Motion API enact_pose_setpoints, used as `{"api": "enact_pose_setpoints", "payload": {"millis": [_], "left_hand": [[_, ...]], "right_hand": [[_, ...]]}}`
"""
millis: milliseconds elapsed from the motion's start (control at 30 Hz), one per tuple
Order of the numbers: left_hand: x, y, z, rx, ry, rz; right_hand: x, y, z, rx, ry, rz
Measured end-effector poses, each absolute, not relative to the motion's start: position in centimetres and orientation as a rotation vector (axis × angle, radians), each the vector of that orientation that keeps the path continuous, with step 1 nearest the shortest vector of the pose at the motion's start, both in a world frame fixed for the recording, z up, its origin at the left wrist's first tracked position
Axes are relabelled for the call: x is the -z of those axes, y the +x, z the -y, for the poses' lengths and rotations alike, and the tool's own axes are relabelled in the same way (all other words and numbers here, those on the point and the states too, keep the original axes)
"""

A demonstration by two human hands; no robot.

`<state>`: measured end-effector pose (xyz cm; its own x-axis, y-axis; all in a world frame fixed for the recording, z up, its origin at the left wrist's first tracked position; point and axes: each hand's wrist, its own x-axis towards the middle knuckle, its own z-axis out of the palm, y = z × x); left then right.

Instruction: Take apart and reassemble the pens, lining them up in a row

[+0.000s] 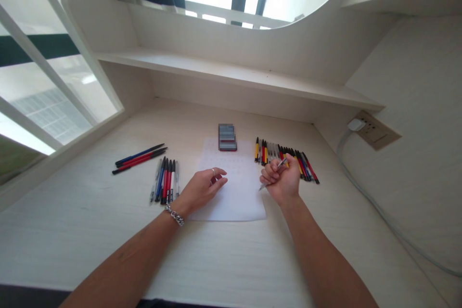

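My right hand (283,179) is closed around a slim, clear-looking pen (264,186), whose lower end points down and left over the right edge of the white paper (238,197). At the paper's left side lies my left hand (206,186), fingers loosely bent and apart, nothing in it; a ring and a chain bracelet (174,214) are on it. Just beyond my right hand, a row of several pens (263,152) in yellow, red, black, blue and clear stretches along the desk. Faint marks show on the paper, too small to read.
Beside my left wrist stands a group of several pens (165,180); farther left lie some red and blue pens (140,158). A phone-like pixelated object (227,137) rests at the paper's top edge. A shelf (234,73) spans the back. A cable (364,197) runs from the right wall socket (377,131).
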<state>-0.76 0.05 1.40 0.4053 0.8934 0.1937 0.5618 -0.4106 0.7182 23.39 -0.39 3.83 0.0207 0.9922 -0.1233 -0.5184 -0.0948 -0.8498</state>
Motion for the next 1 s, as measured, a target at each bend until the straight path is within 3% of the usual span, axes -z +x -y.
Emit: {"api": "enact_pose_setpoints", "payload": {"millis": [467, 700, 1000], "left_hand": [[-0.7, -0.9, -0.1, -0.684, 2.167, -1.165], [-0.4, -0.7, 0.0, -0.638, 2.229, -1.15], [-0.8, -0.4, 0.5, -0.563, 2.295, -1.126]], "right_hand": [[-3.1, 22.9, -0.1, -1.337, -0.915, 0.576], [-1.5, 22.6, -0.4, -1.142, -1.23, 0.618], [-1.4, 22.5, -0.4, -1.462, -1.279, 0.687]]}}
